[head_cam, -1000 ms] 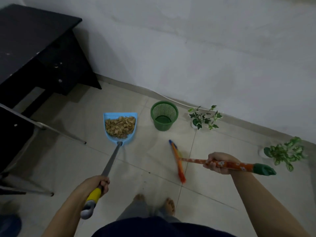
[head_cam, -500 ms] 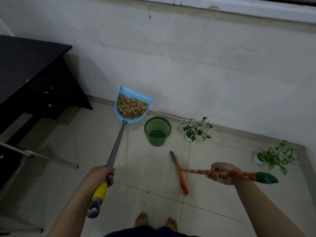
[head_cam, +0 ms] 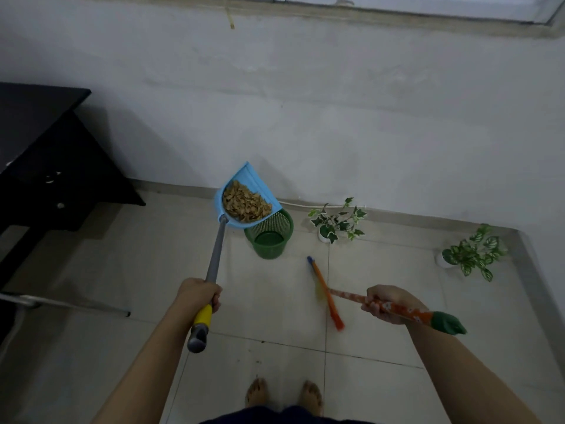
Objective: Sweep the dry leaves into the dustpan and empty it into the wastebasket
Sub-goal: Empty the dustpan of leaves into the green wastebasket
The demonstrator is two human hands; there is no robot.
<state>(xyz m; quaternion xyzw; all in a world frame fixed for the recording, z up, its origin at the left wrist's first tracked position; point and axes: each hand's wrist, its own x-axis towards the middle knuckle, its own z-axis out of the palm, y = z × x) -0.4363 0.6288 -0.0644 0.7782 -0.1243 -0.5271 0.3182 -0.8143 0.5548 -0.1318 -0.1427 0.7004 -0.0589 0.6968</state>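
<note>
The left hand (head_cam: 200, 293) has its fingers (head_cam: 216, 301) wrapped round the dustpan's long handle (head_cam: 215, 252), just above the yellow sleeve, and the blue dustpan (head_cam: 244, 195) hangs far out beyond those fingers, tilted, its lower edge over the near rim of the green wastebasket (head_cam: 270, 237). The dry leaves (head_cam: 244, 205) heaped in the pan look light and loose, so they would likely slide all at once and scatter easily; the pan itself seems stiff plastic and light, but held at the end of a long pole it will wobble, so a firm hold near the sleeve suits it. The right hand (head_cam: 386, 302) grips the broom (head_cam: 327, 296) by its patterned stick, the bristle head low by the floor, away from the basket. Beyond the right fingers stand two small potted plants (head_cam: 336, 223) by the wall; a dark bench (head_cam: 36, 123) sits well off past the left fingers. Nothing blocks the basket's mouth
</note>
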